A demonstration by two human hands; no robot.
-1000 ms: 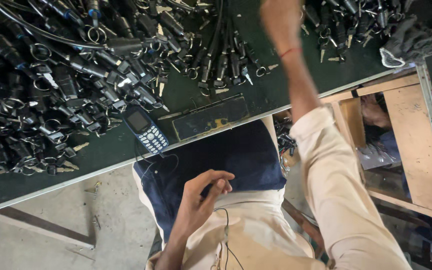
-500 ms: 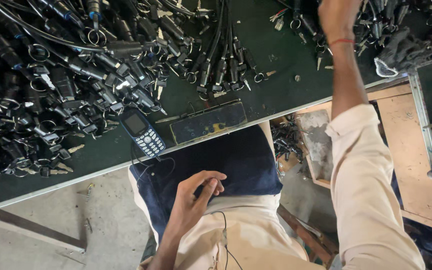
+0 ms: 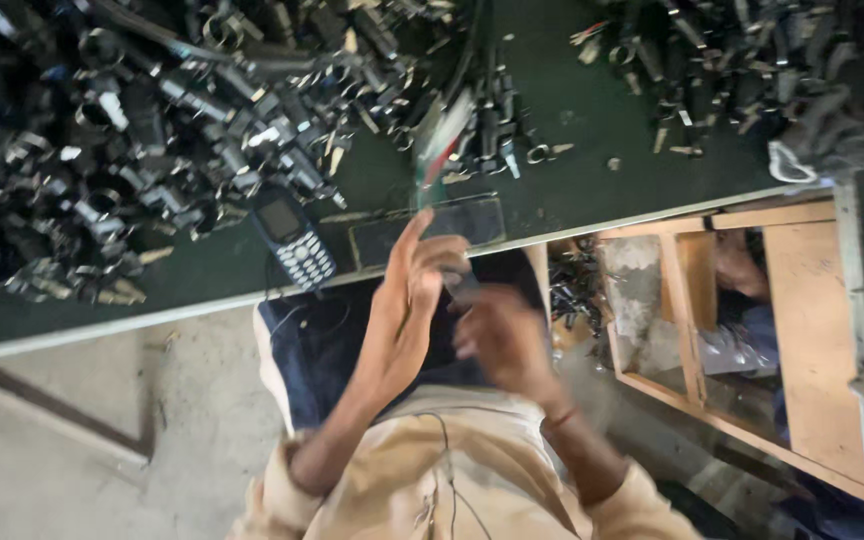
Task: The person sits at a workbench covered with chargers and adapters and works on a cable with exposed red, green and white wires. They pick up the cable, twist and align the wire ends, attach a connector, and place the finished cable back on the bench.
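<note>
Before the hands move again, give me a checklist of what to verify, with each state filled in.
1. Both hands in view: left hand and right hand raised together over the lap: ok.
2. What they hold: a thin bundle of coloured wires rises above the left fingers, motion-blurred; grip: cannot tell.
3. Mobile phone lies on the green table, near its edge, apart from the hands: ok.
4. Flat dark pad at the table edge, untouched: ok.
5. Heap of metal connectors on the table: ok.

A dark green table (image 3: 592,120) carries black-and-silver metal parts (image 3: 132,150). Beside them lies a dark blue keypad phone (image 3: 294,238) with pale keys. Below the table: beige sleeves (image 3: 642,505), navy trousers (image 3: 322,340).
</note>
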